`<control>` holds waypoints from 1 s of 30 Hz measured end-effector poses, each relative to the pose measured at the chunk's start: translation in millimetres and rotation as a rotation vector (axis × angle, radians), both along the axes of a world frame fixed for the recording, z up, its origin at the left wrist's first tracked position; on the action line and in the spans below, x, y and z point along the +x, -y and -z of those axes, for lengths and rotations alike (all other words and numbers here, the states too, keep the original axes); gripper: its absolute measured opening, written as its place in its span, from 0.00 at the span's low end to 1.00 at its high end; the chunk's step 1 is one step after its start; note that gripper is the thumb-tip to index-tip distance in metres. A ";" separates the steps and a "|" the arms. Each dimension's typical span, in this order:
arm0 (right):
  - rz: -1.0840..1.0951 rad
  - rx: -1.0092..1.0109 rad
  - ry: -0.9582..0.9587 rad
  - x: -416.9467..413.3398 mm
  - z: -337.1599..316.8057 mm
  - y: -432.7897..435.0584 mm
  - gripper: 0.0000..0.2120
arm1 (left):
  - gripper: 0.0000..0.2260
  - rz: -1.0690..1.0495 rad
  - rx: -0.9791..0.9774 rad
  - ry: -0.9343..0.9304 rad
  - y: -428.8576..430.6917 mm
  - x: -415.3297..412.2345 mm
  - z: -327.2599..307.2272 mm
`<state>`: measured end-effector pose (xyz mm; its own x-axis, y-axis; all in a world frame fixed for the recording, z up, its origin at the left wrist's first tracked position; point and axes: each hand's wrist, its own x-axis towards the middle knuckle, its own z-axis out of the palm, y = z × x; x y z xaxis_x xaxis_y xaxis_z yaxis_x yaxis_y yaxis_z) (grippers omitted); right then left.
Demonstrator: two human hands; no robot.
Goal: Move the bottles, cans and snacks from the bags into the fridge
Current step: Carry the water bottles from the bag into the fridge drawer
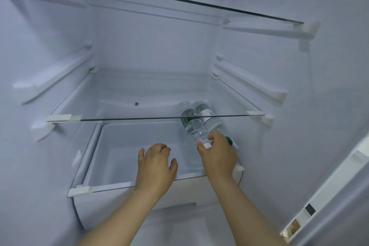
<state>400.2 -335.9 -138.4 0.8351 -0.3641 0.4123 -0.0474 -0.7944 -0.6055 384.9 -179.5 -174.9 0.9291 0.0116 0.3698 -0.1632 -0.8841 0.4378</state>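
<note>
Two clear plastic water bottles are lying side by side on the lowest glass shelf (111, 182) of the white fridge interior (139, 46). The white-capped bottle (194, 129) is sitting just left of the green-capped bottle (211, 121), the two touching. The right hand (218, 153) is gripping the white-capped bottle at its neck, fingers curling round the cap, with the green cap poking out just past its knuckles. The left hand (156, 163) is hovering over the same shelf, open and holding nothing, near the right hand. A middle glass shelf (119, 119) is spanning above both hands.
</note>
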 end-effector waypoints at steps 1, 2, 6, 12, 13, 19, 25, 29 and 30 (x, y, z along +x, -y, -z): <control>0.000 -0.007 -0.003 4.2 -0.9 -0.5 0.12 | 0.17 0.000 0.003 -0.003 -0.2 -0.2 -0.1; -0.003 -0.018 -0.003 7.8 -1.5 -1.1 0.13 | 0.17 -0.001 0.003 -0.004 -0.2 -0.3 -0.2; -0.007 -0.032 0.026 12.3 1.8 -1.6 0.12 | 0.16 -0.001 -0.010 -0.004 0.8 -0.8 -1.2; -0.011 -0.052 0.028 12.5 2.1 0.9 0.13 | 0.16 0.000 -0.010 -0.015 1.8 -1.4 -2.5; -0.011 -0.053 0.026 12.1 1.8 0.9 0.13 | 0.16 0.000 -0.013 -0.016 2.2 -1.2 -3.0; -0.007 -0.087 -0.024 10.6 -2.4 0.0 0.13 | 0.15 0.002 -0.034 0.002 1.4 0.5 -0.6; -0.067 -0.018 -0.061 -7.7 -11.8 3.4 0.19 | 0.18 0.027 -0.098 -0.066 -2.1 -0.4 -7.5; -0.093 -0.011 -0.054 -45.8 -24.9 8.9 0.17 | 0.18 0.105 -0.248 -0.128 -10.1 -4.6 -22.7; -0.101 -0.026 -0.069 -56.6 -29.9 11.2 0.16 | 0.17 0.131 -0.305 -0.123 -11.9 -7.8 -28.1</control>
